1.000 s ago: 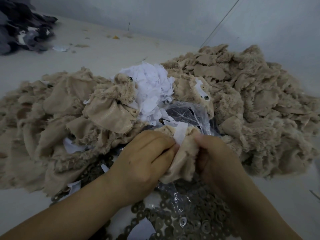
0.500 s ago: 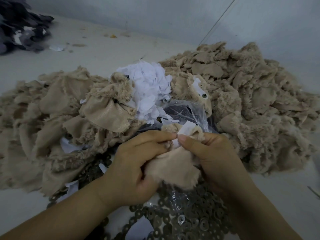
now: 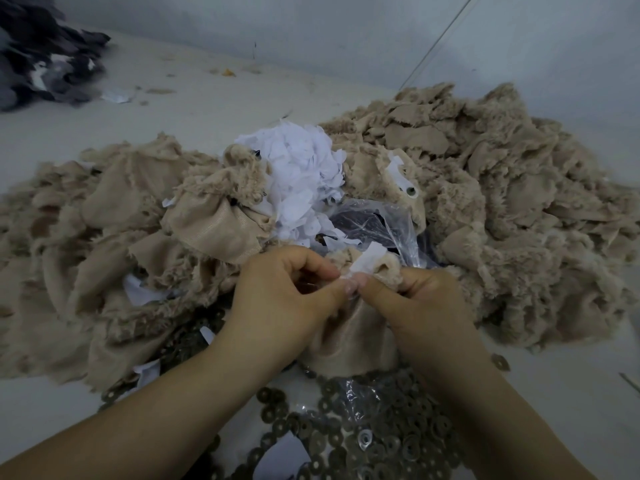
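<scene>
My left hand [image 3: 280,299] and my right hand [image 3: 426,306] hold one beige plush fabric piece [image 3: 349,344] between them, low in the middle of the view. Both thumbs meet at its top edge, where a white paper strip [image 3: 369,259] sticks up from the fuzzy side. The fingers of both hands are curled round the fabric. The piece's smooth backing hangs down between my wrists.
Beige plush pieces lie heaped left [image 3: 104,244] and right [image 3: 519,209]. A mound of white paper scraps [image 3: 301,178] and a clear plastic bag [image 3: 377,223] sit behind my hands. Several metal washers [image 3: 381,441] cover the table in front. Dark fabric [image 3: 41,57] lies far left.
My hands have closed together on the plush piece; my right thumb has come over to meet the left thumb at the paper strip. The piece has turned, its smooth backing now hanging down.
</scene>
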`<state>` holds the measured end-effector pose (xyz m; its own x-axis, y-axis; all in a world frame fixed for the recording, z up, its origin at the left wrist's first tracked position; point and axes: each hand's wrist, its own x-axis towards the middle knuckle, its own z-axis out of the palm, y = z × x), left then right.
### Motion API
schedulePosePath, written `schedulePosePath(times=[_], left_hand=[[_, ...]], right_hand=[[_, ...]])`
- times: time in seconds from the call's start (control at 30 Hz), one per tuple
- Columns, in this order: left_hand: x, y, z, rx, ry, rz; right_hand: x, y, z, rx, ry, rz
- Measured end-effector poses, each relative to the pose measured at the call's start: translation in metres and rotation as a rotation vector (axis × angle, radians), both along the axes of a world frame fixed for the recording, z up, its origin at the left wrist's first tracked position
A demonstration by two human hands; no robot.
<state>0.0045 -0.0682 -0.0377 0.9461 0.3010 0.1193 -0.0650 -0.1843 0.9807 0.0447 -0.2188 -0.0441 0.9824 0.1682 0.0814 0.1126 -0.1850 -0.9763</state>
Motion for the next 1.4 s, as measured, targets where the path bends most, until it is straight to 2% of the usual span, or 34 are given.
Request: schedulePosePath(times=[0.13,0.3,0.7,0.87,1.0,1.07,1.17,1.3,1.4], left_hand=[[-0.001,-0.001,0.0,0.03,-0.063,0.024],[0.001,-0.001,-0.005,-0.048,-0.033,0.006],[0.001,-0.004,-0.006,-0.043,-0.061,0.0],[0.001,-0.006,-0.01,-0.001,-0.105,0.008],[0.002,-0.006,-0.014,0.235,-0.21,0.052],[0.002,-0.004,-0.015,0.444,-0.401,0.071],[0.002,-0.003,-0.021,0.725,-0.681,-0.028],[0.004,-0.001,-0.03,0.816,-0.751,-0.115],[0.005,0.008,-0.03,0.814,-0.735,-0.107]], right_hand=[[-0.001,0.001,0.001,-0.011,-0.012,0.006],[-0.003,0.004,0.004,-0.002,-0.008,0.013],[-0.004,0.004,0.003,0.013,-0.034,-0.023],[-0.002,0.004,-0.003,0.069,0.028,-0.071],[-0.001,0.003,-0.008,0.119,0.098,-0.098],[0.0,0.004,-0.008,0.167,0.187,-0.06],[0.004,0.002,-0.003,0.349,0.408,0.04],[0.006,-0.001,0.004,0.516,0.632,0.14],[0.007,-0.001,0.001,0.491,0.603,0.148]])
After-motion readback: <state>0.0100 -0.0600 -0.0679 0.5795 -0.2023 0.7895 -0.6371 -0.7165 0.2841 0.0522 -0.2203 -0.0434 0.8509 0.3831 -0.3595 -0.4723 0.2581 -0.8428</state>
